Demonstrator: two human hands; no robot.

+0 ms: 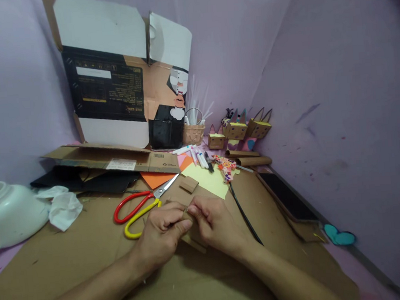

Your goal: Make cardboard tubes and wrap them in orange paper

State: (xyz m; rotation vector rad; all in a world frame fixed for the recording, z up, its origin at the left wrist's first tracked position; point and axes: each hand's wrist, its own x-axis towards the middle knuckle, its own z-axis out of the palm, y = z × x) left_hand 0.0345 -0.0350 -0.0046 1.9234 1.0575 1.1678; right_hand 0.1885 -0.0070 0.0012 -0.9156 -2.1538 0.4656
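My left hand (163,231) and my right hand (214,223) meet over a brown cardboard sheet (91,265), both pinched shut on a small folded cardboard piece (193,236) between them. Most of that piece is hidden under my fingers. Another small cardboard piece (188,184) lies just beyond my hands. Scissors (140,207) with one red and one yellow handle rest to the left of my left hand, blades pointing up and right.
A yellow paper (209,180) and orange paper (157,177) lie behind my hands, with markers (198,155). A black cable (245,216), a phone (286,195), a white pot (7,213), crumpled tissue (64,208), small cardboard figures (242,130) and an opened box (111,83) stand around.
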